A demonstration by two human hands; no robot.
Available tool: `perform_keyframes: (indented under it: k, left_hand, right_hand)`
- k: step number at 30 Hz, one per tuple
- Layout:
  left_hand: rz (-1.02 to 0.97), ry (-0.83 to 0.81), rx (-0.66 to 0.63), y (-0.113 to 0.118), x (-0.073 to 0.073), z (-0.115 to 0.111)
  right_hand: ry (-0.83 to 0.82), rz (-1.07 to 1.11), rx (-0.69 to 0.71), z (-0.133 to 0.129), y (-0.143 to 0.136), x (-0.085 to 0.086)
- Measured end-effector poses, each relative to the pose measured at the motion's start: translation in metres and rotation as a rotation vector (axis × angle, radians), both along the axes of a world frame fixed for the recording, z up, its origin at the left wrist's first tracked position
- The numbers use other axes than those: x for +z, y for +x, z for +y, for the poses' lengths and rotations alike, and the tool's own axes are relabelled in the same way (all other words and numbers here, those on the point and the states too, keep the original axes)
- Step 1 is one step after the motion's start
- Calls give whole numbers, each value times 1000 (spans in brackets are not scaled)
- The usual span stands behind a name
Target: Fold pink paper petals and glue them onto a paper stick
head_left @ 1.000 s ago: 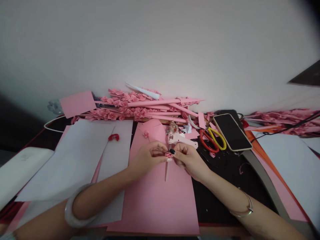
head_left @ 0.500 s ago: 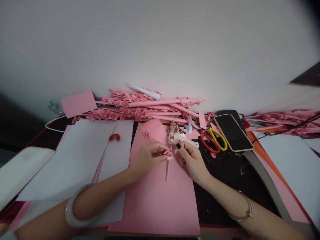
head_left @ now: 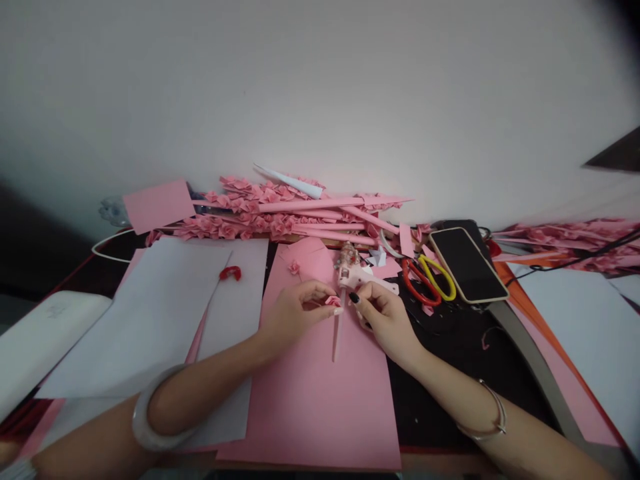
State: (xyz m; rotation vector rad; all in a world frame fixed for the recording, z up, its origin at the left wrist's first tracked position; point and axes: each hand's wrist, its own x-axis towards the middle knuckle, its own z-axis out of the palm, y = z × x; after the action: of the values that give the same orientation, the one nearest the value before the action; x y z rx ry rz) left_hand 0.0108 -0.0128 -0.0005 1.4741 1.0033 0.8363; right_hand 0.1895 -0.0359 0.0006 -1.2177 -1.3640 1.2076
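Observation:
A small pink paper rose point(head_left: 333, 301) is pinched between the thumb and fingers of my left hand point(head_left: 306, 313). Close by on the right, my right hand point(head_left: 383, 319) has its thumb and curled fingers pressed together; whatever they may hold is hidden or too small to name. Just behind both hands lies a pale pink glue gun point(head_left: 373, 280), and a long whitish glue stick point(head_left: 337, 337) sticks out of it toward me. Under my hands is a large sheet of pink paper point(head_left: 320, 407). Another little paper rose point(head_left: 294, 267) rests on a pink paper piece behind my left hand.
Red-handled scissors point(head_left: 420, 283), yellow-handled scissors point(head_left: 437, 277) and a phone point(head_left: 469, 265) lie to the right. White sheets point(head_left: 145, 313) cover the left side, with a red-handled tool point(head_left: 230, 273) on them. Pink paper flower stems point(head_left: 245, 223) are piled along the wall.
My left hand has turned the rose slightly and shifted it a little left. My right hand has moved slightly, still with its fingers together. The other things lie as before.

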Motion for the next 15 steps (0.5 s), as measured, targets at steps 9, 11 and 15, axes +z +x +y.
perform_keyframes:
  k: [9, 11, 15]
  left_hand:
    - [-5, -11, -4, 1, 0, 0]
    - [-7, -14, -6, 1, -1, 0]
    - [-4, -19, -6, 0, -1, 0]
  right_hand:
    - [-11, -24, 106, -4, -2, 6]
    - [-57, 21, 104, -4, -2, 4]
    - [-124, 134, 143, -2, -1, 1]
